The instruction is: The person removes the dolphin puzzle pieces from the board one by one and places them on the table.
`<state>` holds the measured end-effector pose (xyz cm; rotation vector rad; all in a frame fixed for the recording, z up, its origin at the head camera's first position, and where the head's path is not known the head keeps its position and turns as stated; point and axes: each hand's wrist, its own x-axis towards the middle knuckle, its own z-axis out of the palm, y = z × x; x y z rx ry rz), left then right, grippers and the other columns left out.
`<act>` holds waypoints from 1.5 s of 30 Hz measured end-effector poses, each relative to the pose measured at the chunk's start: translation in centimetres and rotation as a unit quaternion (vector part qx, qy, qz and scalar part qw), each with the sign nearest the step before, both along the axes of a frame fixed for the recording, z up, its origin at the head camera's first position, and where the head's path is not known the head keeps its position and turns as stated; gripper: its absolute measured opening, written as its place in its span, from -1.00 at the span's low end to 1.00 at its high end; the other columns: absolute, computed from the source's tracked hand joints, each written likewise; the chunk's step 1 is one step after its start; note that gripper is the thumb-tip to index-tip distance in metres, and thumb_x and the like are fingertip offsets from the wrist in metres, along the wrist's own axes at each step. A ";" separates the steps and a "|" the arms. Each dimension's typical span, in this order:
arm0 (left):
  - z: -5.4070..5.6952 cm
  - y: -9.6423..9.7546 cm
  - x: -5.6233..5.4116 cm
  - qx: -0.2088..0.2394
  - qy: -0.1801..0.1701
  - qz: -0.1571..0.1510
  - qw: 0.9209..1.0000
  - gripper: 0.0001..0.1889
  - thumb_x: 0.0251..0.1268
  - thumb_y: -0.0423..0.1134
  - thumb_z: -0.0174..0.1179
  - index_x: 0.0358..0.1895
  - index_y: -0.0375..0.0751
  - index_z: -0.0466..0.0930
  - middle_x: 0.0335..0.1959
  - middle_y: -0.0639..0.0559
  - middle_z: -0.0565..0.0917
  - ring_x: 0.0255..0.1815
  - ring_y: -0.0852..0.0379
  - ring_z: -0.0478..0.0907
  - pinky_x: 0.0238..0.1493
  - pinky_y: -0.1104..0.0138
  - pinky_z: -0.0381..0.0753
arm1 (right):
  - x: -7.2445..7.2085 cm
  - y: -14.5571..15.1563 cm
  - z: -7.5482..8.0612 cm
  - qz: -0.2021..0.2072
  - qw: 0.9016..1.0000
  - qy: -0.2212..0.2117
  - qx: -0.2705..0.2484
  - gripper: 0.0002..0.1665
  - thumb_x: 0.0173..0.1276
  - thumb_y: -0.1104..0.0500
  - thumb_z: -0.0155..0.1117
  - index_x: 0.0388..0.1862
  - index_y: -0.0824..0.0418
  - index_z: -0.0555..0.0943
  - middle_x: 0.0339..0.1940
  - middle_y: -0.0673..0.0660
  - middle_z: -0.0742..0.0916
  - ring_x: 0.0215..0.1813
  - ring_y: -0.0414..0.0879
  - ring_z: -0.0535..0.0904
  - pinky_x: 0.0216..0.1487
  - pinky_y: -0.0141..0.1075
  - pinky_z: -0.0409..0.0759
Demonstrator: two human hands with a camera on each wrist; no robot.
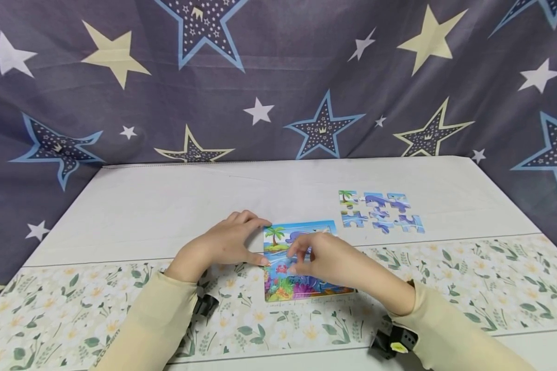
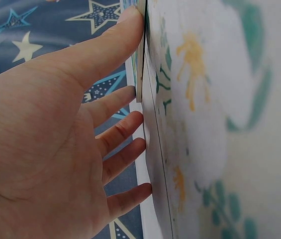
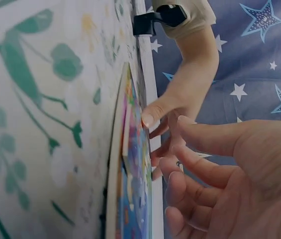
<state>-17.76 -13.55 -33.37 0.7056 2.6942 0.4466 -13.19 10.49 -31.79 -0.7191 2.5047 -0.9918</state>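
A puzzle board (image 1: pixel 283 293) with a sea scene, showing a palm tree, a red crab and coral, lies in front of the person. The left hand (image 1: pixel 229 239) steadies the board's left side, thumb on its edge and index finger by the far corner. Over the middle of the board hovers the right hand (image 1: pixel 325 257), fingers bent loosely and apart from the thumb, with no piece showing between them. In the right wrist view a raised puzzle piece (image 3: pixel 130 132) sits on the board below those fingers. The right hand hides part of the picture in the head view.
Several loose puzzle pieces (image 1: pixel 353 219) lie on the white tabletop to the right, beyond the board. A flowered cloth strip (image 1: pixel 241 330) runs along the near side. Behind the table hangs a dark star-patterned curtain (image 1: pixel 278 77).
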 end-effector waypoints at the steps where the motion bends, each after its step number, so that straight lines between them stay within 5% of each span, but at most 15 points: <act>1: 0.0 0.0 0.0 0.000 0.000 0.000 1.000 -0.10 0.10 0.26 0.38 0.50 0.05 0.27 0.38 -0.03 0.29 0.42 -0.12 0.19 0.37 -0.11 0.24 | 0.1 -0.1 0.0 -0.004 1.000 0.000 0.006 -0.81 0.32 0.14 0.42 -0.12 0.15 0.67 -0.42 -0.08 0.62 -0.60 -0.19 0.32 -0.57 -0.35 0.33; 8: 0.0 0.0 0.0 0.002 -0.001 0.001 1.000 -0.09 0.10 0.26 0.38 0.50 0.05 0.26 0.39 -0.03 0.28 0.42 -0.11 0.18 0.37 -0.11 0.24 | 0.5 -0.9 -0.6 -0.007 0.998 0.007 0.059 -0.62 0.23 0.09 0.51 0.00 0.15 0.66 -0.31 -0.03 0.61 -0.38 -0.14 0.46 -0.31 -0.23 0.49; 26: 0.0 0.0 0.1 -0.001 -0.001 0.005 1.000 -0.10 0.10 0.26 0.38 0.50 0.05 0.26 0.38 -0.03 0.28 0.42 -0.11 0.18 0.36 -0.11 0.25 | 0.9 -1.6 -1.4 0.012 0.989 0.068 0.131 -0.42 0.18 -0.08 0.53 0.15 0.04 0.61 -0.21 -0.07 0.58 -0.22 -0.18 0.52 -0.27 -0.19 0.55; 45: 0.1 0.1 0.1 0.000 -0.005 0.007 1.000 -0.10 0.10 0.27 0.37 0.50 0.07 0.26 0.38 -0.01 0.29 0.43 -0.10 0.18 0.36 -0.11 0.25 | 0.6 -1.5 -1.7 0.021 0.989 0.075 0.122 -0.51 0.26 0.02 0.48 0.17 -0.01 0.62 -0.16 -0.02 0.62 -0.10 -0.10 0.59 -0.22 -0.13 0.60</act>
